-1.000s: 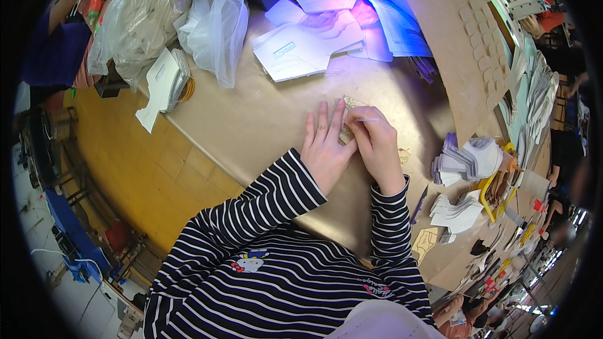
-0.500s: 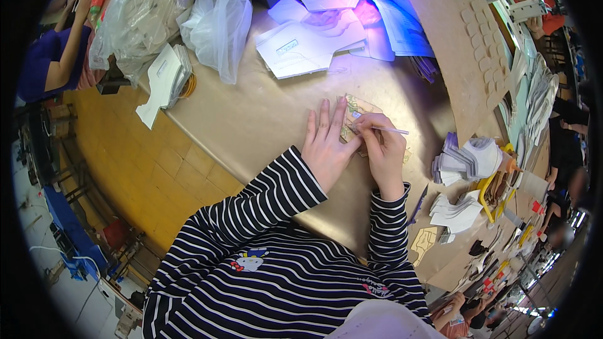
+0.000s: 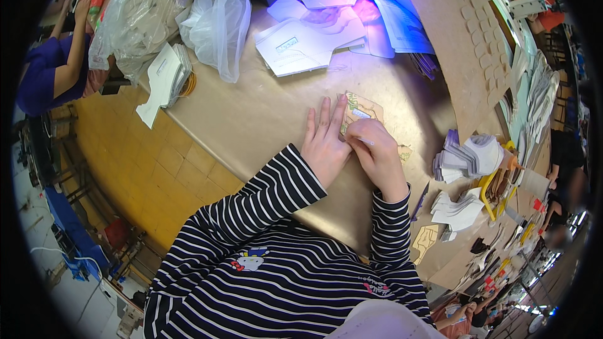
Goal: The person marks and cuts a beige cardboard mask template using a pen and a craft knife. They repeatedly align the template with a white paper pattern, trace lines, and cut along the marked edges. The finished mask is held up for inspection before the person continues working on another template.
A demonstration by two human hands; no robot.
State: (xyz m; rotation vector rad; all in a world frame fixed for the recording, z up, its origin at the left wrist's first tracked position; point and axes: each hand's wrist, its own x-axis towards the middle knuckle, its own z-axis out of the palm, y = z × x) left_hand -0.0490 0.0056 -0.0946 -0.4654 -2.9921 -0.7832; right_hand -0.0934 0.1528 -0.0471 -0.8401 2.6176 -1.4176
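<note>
A tan pattern template (image 3: 370, 108) with green marks and a small pale label lies flat on the brown-gold tabletop. My left hand (image 3: 325, 154) is open, its fingers stretched over the template's left edge and the table beside it. My right hand (image 3: 380, 158) is closed in a pinch around a slim, pale pen-like stick (image 3: 365, 142), of which only a short piece shows between the fingers. That hand covers the template's lower part, close to my left thumb, and the stick's tip is hidden. Another patterned tan piece (image 3: 405, 152) peeks out right of my right hand.
White cut pieces (image 3: 292, 47) lie under bluish light at the far side. A large brown sheet (image 3: 461, 50) leans at right, above stacked grey-white pieces (image 3: 468, 157). Clear plastic bags (image 3: 217, 28) sit far left. A purple knife-like tool (image 3: 419, 204) lies near my right sleeve.
My right hand has drawn slightly nearer and left, turning so the stick is mostly hidden. The template's label is now uncovered. My left hand stays in place.
</note>
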